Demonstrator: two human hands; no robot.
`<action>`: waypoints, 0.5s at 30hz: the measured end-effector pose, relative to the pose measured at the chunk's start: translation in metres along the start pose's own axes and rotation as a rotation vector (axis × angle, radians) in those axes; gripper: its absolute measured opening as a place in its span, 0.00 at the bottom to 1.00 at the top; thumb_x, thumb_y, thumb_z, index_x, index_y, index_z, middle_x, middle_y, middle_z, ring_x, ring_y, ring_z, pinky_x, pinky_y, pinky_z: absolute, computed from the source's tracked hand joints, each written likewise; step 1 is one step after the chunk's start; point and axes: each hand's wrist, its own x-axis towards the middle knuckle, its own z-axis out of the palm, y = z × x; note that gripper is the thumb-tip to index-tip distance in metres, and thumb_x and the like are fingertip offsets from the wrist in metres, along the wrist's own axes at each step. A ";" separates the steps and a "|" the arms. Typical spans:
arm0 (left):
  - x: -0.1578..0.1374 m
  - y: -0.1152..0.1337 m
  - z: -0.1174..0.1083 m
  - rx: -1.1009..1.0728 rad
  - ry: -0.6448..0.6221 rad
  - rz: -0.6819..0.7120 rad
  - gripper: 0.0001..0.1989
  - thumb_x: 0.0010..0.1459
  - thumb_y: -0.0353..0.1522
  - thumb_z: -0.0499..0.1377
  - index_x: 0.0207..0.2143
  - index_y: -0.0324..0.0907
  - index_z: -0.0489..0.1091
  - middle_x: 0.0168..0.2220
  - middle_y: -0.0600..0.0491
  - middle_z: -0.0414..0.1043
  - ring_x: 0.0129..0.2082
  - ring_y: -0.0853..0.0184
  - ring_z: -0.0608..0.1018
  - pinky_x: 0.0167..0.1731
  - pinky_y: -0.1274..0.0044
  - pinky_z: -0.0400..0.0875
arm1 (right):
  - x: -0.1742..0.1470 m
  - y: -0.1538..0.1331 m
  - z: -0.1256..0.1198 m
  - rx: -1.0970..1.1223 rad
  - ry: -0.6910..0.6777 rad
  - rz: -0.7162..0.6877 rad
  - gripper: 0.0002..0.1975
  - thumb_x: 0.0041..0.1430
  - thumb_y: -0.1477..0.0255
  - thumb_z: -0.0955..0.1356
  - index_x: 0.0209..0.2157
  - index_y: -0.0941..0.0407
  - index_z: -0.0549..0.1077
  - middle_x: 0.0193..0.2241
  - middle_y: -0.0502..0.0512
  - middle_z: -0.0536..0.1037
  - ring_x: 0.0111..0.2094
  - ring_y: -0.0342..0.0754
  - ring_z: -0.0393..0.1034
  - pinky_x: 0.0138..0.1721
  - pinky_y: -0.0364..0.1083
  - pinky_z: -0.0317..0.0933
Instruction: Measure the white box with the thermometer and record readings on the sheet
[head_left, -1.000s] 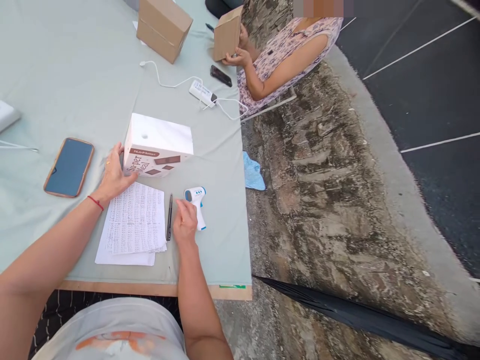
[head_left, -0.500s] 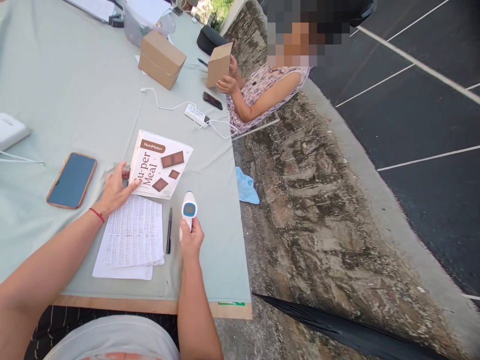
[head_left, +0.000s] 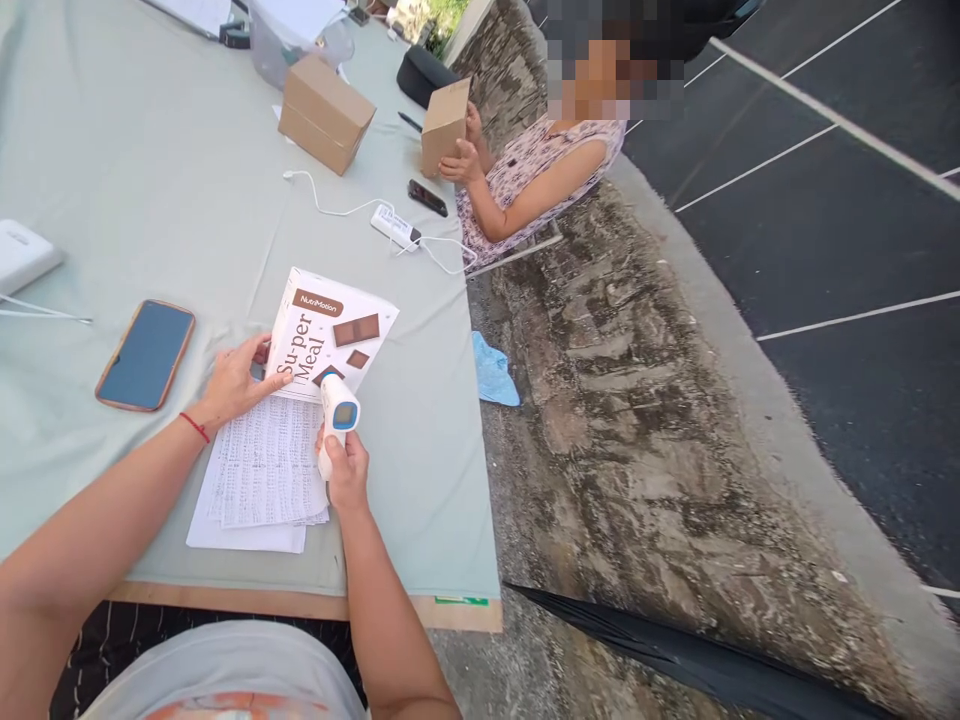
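My left hand (head_left: 238,382) grips the lower left edge of a white box (head_left: 337,335) with brown lettering and pictures of brown bars, holding it tilted on the table. My right hand (head_left: 349,474) is wrapped round the handle of a white infrared thermometer (head_left: 342,405) with a blue-rimmed screen. The thermometer's head covers the box's lower corner from my view; I cannot tell whether they touch. Beneath my left wrist and the box lie printed sheets (head_left: 262,470). The pen beside the sheets is mostly hidden by my right hand and forearm.
A phone (head_left: 146,355) lies to the left, near a white device (head_left: 22,258). Farther back are a cardboard box (head_left: 326,112), a cabled white stick (head_left: 395,227) and a black phone (head_left: 427,197). Across the corner, a seated person (head_left: 517,190) holds another cardboard box (head_left: 445,125).
My right hand has brought the thermometer left, up to the white box's lower corner and over the pen. The white box has shifted slightly right in my left hand.
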 end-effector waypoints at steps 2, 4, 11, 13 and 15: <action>0.000 -0.001 0.000 0.003 -0.001 -0.001 0.31 0.60 0.49 0.68 0.60 0.46 0.68 0.51 0.47 0.81 0.49 0.55 0.81 0.51 0.60 0.75 | 0.000 0.000 0.001 0.021 0.003 0.011 0.22 0.55 0.49 0.72 0.35 0.55 0.73 0.27 0.47 0.71 0.29 0.44 0.62 0.33 0.45 0.60; 0.001 -0.001 0.000 0.005 0.000 0.002 0.31 0.60 0.49 0.68 0.60 0.46 0.67 0.51 0.47 0.81 0.49 0.55 0.82 0.51 0.59 0.75 | 0.000 0.000 0.002 0.025 0.002 0.009 0.22 0.55 0.50 0.72 0.35 0.55 0.73 0.28 0.48 0.72 0.30 0.44 0.63 0.34 0.45 0.60; 0.000 -0.005 -0.001 -0.046 -0.015 0.043 0.34 0.57 0.50 0.70 0.60 0.47 0.67 0.51 0.47 0.80 0.49 0.56 0.81 0.51 0.60 0.75 | -0.002 0.003 0.001 0.048 -0.009 0.004 0.22 0.55 0.50 0.73 0.38 0.55 0.74 0.29 0.48 0.72 0.30 0.44 0.63 0.33 0.45 0.60; 0.000 -0.006 -0.002 -0.069 -0.023 0.062 0.37 0.54 0.51 0.71 0.61 0.46 0.66 0.50 0.47 0.80 0.47 0.56 0.81 0.50 0.61 0.75 | -0.003 0.003 0.001 0.058 -0.024 0.005 0.22 0.55 0.51 0.73 0.39 0.55 0.74 0.29 0.49 0.73 0.30 0.44 0.63 0.33 0.45 0.61; 0.001 -0.006 -0.002 -0.072 -0.031 0.067 0.41 0.52 0.52 0.72 0.63 0.46 0.64 0.49 0.46 0.80 0.46 0.56 0.81 0.46 0.63 0.76 | -0.003 0.002 0.001 0.075 -0.037 0.024 0.23 0.54 0.51 0.74 0.38 0.55 0.74 0.30 0.49 0.73 0.30 0.45 0.64 0.34 0.45 0.62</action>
